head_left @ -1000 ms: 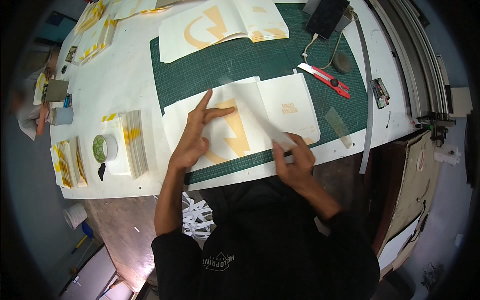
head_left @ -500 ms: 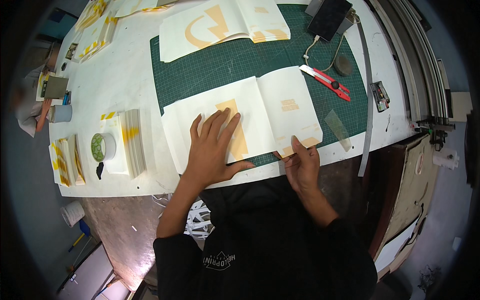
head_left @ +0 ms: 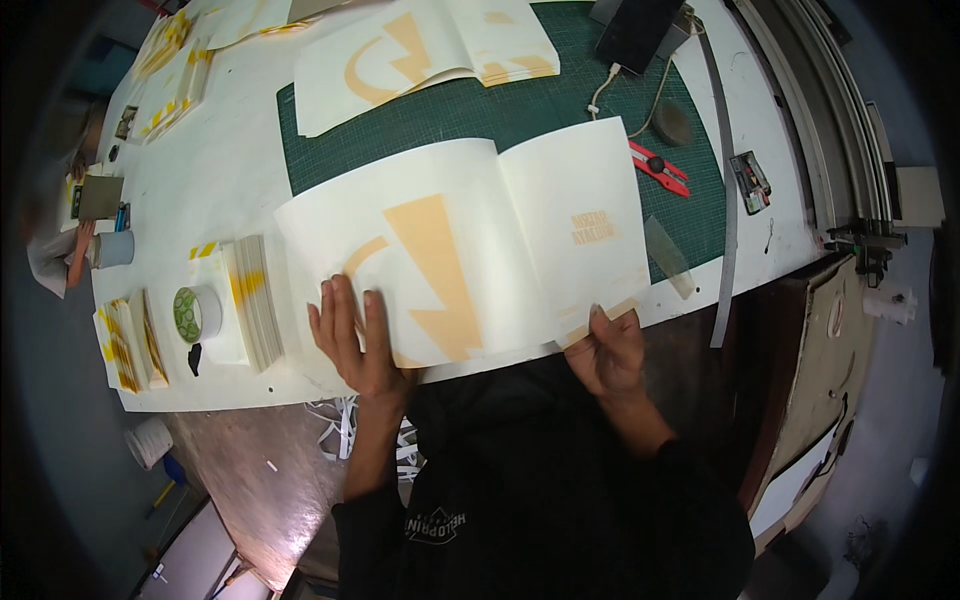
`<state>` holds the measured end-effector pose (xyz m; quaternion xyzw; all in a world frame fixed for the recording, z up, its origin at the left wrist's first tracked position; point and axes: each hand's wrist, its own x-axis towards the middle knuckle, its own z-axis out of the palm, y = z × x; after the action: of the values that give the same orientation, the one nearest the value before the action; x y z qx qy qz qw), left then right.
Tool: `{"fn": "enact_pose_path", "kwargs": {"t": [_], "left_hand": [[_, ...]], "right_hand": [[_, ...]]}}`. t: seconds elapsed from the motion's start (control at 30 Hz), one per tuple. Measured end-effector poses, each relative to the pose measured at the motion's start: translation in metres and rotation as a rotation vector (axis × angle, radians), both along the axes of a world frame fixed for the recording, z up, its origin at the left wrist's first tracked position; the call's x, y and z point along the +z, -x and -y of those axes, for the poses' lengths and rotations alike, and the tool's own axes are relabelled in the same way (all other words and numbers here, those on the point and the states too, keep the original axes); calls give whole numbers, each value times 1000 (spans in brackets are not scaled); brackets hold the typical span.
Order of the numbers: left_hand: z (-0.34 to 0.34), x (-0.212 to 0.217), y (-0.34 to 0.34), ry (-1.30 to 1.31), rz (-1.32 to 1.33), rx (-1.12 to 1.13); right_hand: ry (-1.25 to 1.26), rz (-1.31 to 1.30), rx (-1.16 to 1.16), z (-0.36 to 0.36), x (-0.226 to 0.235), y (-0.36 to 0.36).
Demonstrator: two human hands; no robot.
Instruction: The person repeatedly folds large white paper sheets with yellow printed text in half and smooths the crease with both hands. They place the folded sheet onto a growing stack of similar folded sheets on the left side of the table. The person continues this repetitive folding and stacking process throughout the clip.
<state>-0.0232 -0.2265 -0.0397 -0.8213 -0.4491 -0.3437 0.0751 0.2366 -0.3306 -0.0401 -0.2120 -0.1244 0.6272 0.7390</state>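
Note:
A large white printed sheet (head_left: pixel 520 250), with a pale orange bolt shape and a crease down its middle, rises off the table near its front edge. My left hand (head_left: pixel 355 345) has its fingers over the sheet's lower left part, the thumb hidden beneath, so the paper sits between them. At the lower right corner my right hand (head_left: pixel 607 355) pinches the sheet, thumb on top and fingers mostly underneath. Under the sheet lies a green cutting mat (head_left: pixel 695 215). A red utility knife (head_left: pixel 662 168) rests on it, its blade end covered by the sheet.
More printed sheets (head_left: pixel 400 60) lie at the back of the mat. On the left are a roll of tape (head_left: pixel 198 314) and paper stacks (head_left: pixel 258 300). A metal ruler (head_left: pixel 728 210) and a dark device with a cable (head_left: pixel 635 35) are right. Another person (head_left: pixel 60 240) works far left.
The sheet has come up and toward me, now covering the knife's blade end. My left hand has moved from flat on its middle to its lower left part; my right hand keeps its corner.

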Motion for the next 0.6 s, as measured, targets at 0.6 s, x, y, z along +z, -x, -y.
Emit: {"fn": "enact_pose_path", "kwargs": {"t": [0.6], "left_hand": [[4,10,8,-144,17,109]], "right_hand": [[-127,-27,49,-3,-1,8]]}}
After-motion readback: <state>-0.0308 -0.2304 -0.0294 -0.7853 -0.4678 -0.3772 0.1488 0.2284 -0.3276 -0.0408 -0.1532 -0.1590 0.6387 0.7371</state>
